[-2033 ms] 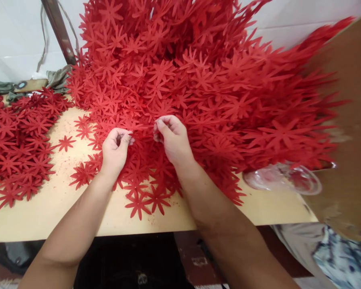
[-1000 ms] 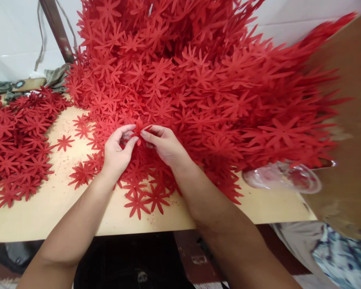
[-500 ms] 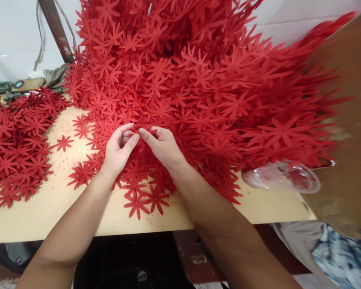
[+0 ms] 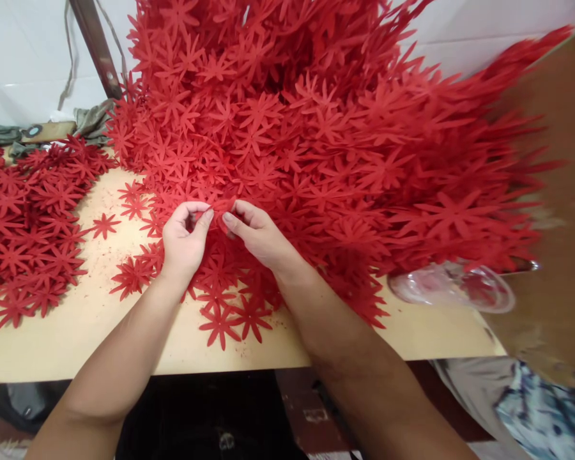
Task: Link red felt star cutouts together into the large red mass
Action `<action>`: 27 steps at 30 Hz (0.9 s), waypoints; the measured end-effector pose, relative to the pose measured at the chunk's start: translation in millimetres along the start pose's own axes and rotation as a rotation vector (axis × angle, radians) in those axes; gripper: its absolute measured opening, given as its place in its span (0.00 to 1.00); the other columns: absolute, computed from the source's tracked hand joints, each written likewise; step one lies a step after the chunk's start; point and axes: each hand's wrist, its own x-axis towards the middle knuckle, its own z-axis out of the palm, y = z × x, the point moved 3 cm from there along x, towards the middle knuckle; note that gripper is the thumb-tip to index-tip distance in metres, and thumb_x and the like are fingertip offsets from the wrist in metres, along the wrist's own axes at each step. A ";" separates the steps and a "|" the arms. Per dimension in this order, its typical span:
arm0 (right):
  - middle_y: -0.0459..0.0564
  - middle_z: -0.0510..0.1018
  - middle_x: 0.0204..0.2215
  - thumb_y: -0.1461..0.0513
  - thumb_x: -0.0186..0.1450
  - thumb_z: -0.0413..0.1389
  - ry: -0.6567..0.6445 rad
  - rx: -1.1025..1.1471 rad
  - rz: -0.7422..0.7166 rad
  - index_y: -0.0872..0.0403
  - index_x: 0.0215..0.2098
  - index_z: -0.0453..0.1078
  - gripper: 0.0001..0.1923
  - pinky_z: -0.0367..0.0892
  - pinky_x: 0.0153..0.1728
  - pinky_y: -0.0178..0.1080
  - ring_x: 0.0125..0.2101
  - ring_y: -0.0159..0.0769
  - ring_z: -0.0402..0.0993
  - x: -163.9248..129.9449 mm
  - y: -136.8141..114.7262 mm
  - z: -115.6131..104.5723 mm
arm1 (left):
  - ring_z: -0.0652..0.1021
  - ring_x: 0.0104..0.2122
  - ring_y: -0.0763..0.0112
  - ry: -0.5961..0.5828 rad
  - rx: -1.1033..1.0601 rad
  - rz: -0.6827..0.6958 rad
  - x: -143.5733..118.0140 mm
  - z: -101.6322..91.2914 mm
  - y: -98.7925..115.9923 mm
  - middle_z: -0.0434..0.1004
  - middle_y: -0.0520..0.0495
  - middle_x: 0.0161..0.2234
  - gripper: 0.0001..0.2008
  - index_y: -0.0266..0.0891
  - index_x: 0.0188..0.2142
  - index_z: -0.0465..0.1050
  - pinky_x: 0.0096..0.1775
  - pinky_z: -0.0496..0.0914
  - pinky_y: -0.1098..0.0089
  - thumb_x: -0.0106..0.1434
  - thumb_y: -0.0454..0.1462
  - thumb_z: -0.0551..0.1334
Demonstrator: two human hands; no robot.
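Observation:
A tall heap of red star-shaped flower cut-outs (image 4: 316,128) covers the back and middle of the pale wooden table (image 4: 76,332). At the heap's near foot my left hand (image 4: 184,239) and my right hand (image 4: 256,233) meet, fingertips together. Both pinch the same small red flower cut-out (image 4: 219,206) between thumb and forefinger. Loose cut-outs (image 4: 230,319) lie flat on the table just below my wrists.
A lower spread of the same red cut-outs (image 4: 23,223) lies at the left. A clear plastic bag (image 4: 453,284) sits at the right under the heap's edge. A brown board (image 4: 560,211) rises at the right. A metal bar (image 4: 96,48) leans against the white wall.
Two seconds ago my hands were apart at the heap's foot. They came together on one cut-out and have held it between the fingertips since, shifting only slightly.

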 end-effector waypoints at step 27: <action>0.43 0.77 0.35 0.61 0.48 0.63 0.132 0.327 0.103 0.48 0.38 0.72 0.18 0.69 0.41 0.36 0.36 0.28 0.71 6.2 10.8 -22.8 | 0.77 0.43 0.71 -0.111 0.321 0.187 7.8 -13.8 1.2 0.78 0.46 0.41 0.11 0.38 0.40 0.75 0.47 0.70 0.68 0.61 0.33 0.56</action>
